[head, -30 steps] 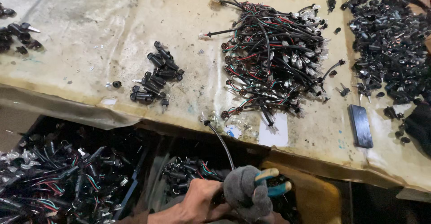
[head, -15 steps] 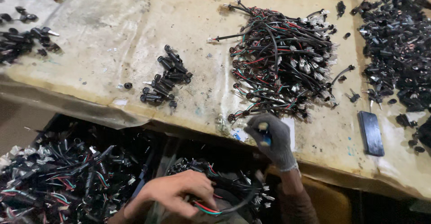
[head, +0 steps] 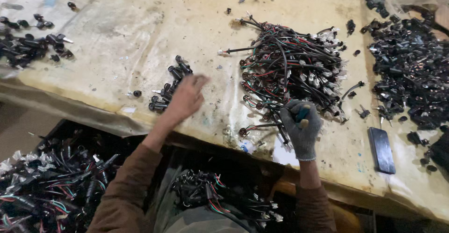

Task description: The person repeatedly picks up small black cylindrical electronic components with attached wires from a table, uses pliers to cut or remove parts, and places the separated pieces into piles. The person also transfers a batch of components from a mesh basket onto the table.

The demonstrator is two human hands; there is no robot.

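My bare left hand (head: 184, 97) stretches over the table, fingers extended and blurred, next to a small heap of black connector pieces (head: 167, 87); nothing shows in it. My right hand (head: 303, 128), in a grey glove, is closed on a pair of cutters with a blue and yellow handle (head: 303, 113). It rests at the near edge of a big tangle of black, red and green wire harnesses (head: 290, 67). A loose harness end (head: 262, 127) lies just left of the glove.
A dark phone (head: 381, 150) lies flat near the table's right front edge. Black parts are heaped at the right (head: 407, 69) and far left (head: 28, 46). Below the table edge sit a bin of wires (head: 47, 191) and a wire bundle (head: 210, 200).
My left hand rose from the wire bundle below the table and reached up to the small black heap. My gloved right hand, with the cutters, went up to the harness pile's edge.
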